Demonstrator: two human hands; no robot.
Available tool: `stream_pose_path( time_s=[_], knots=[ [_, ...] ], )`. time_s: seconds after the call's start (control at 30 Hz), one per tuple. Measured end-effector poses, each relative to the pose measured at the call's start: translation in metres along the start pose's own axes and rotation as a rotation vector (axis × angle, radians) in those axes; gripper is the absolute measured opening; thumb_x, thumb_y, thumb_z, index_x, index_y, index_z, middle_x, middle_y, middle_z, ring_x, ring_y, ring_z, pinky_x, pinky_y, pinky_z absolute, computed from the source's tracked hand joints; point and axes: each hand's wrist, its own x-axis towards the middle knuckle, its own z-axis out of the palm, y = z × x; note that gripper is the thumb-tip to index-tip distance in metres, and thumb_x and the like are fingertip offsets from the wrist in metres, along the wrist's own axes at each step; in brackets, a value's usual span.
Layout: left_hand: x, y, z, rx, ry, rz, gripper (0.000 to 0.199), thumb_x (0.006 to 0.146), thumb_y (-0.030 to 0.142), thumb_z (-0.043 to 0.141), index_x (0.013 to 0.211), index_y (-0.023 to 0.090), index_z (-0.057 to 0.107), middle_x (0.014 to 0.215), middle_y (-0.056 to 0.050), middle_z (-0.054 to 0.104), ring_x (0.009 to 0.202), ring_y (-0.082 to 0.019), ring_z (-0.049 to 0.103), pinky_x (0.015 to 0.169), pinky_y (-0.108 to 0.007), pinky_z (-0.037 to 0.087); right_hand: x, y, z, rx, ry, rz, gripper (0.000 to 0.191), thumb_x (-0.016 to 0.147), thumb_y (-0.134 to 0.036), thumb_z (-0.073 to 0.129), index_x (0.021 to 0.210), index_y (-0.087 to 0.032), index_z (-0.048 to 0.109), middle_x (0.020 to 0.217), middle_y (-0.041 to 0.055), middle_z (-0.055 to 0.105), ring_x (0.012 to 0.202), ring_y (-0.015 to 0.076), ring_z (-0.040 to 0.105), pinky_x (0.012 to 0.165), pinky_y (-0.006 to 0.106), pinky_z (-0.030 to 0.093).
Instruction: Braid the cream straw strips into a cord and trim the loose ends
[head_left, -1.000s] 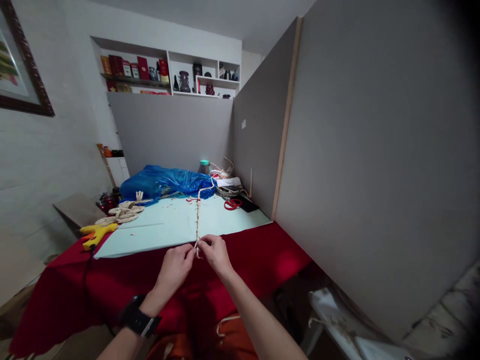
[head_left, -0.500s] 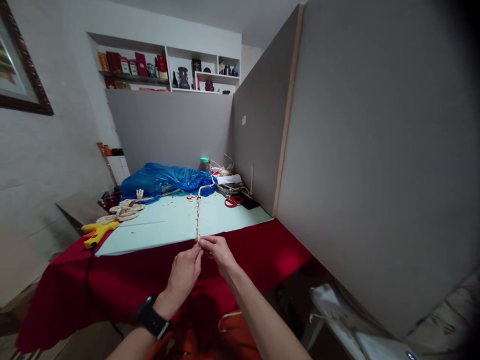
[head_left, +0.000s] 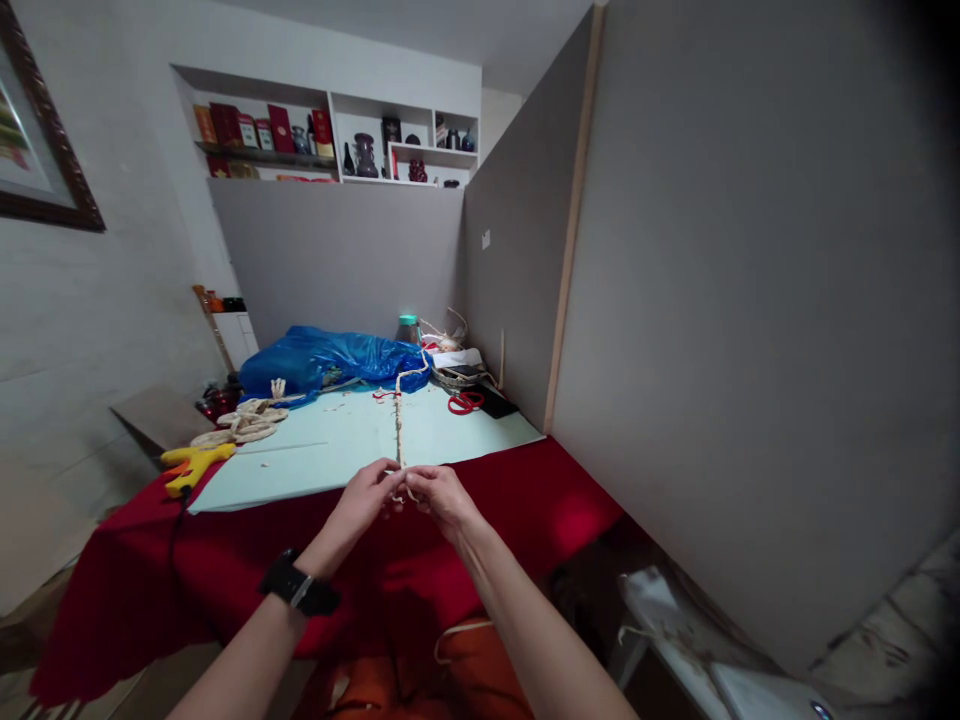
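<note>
A pale braided cord [head_left: 400, 425] runs from the back of the table toward me, with a red tie [head_left: 385, 394] around it partway along. Its near end is pinched between my left hand [head_left: 369, 494] and my right hand [head_left: 442, 494], which meet at the table's front edge. Loose strand ends hang just below the fingertips. My left thumb and fingers close on the cord from the left, and a black watch [head_left: 298, 585] is on that wrist. From the right, my right thumb and forefinger grip the same end; the other fingers are curled.
A pale green sheet [head_left: 292, 478] covers part of the red tablecloth [head_left: 517, 500]. On the left are a yellow glue gun [head_left: 196, 466] and coiled rope [head_left: 244, 425]. Behind lies a blue plastic bag [head_left: 337, 355]. Red-handled scissors [head_left: 466, 402] lie right, near a grey partition [head_left: 517, 250].
My left hand has turned and risen slightly, its fingers now reaching across the cord end. My right hand has shifted a little, and loose strand ends now show below the fingers.
</note>
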Motion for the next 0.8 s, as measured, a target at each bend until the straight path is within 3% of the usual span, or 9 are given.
stream_pose_path(
  time_s=[0.17,0.37,0.47,0.67,0.8],
  knots=[
    [0.002,-0.006,0.002,-0.102,-0.056,-0.072,0.033,0.095,0.035,0.063,0.123,0.017,0.062,0.123,-0.009,0.066,0.101,-0.024,0.068,0.084,-0.045,0.059,-0.010,-0.014,-0.006,-0.277,0.050,-0.059,0.033,0.096,-0.035,0.064,0.122,-0.015,0.063,0.123,0.0083,0.065,0.101,0.0230,0.067,0.083,0.040,0.058],
    [-0.002,-0.022,0.010,-0.184,0.060,-0.067,0.036,0.094,0.035,0.064,0.126,0.018,0.061,0.127,-0.010,0.064,0.105,-0.026,0.066,0.086,-0.046,0.058,-0.031,-0.025,0.007,-0.689,0.269,-0.159,0.024,0.098,-0.035,0.061,0.115,-0.017,0.065,0.117,0.0077,0.067,0.101,0.0209,0.066,0.088,0.042,0.056],
    [-0.004,-0.026,0.014,-0.226,0.124,-0.053,0.036,0.094,0.035,0.065,0.125,0.018,0.062,0.127,-0.009,0.065,0.105,-0.027,0.066,0.086,-0.046,0.058,-0.039,-0.025,0.018,-0.844,0.357,-0.229,0.019,0.099,-0.032,0.058,0.102,-0.016,0.067,0.107,0.0063,0.068,0.101,0.0207,0.065,0.090,0.042,0.053],
    [-0.009,-0.031,0.024,-0.338,0.183,-0.048,0.035,0.093,0.034,0.065,0.124,0.018,0.062,0.127,-0.009,0.065,0.104,-0.026,0.067,0.084,-0.045,0.058,-0.039,-0.012,0.038,-0.972,0.449,-0.364,0.015,0.095,-0.015,0.053,0.089,-0.015,0.067,0.091,0.0113,0.069,0.094,0.0241,0.061,0.072,0.032,0.049],
    [-0.009,-0.035,0.024,-0.410,0.172,-0.050,0.035,0.094,0.035,0.064,0.125,0.018,0.062,0.126,-0.010,0.065,0.102,-0.024,0.067,0.084,-0.045,0.059,-0.037,-0.003,0.041,-0.950,0.410,-0.452,0.010,0.095,-0.013,0.057,0.089,-0.015,0.066,0.091,0.0049,0.068,0.093,0.0197,0.062,0.079,0.034,0.051]
  ],
)
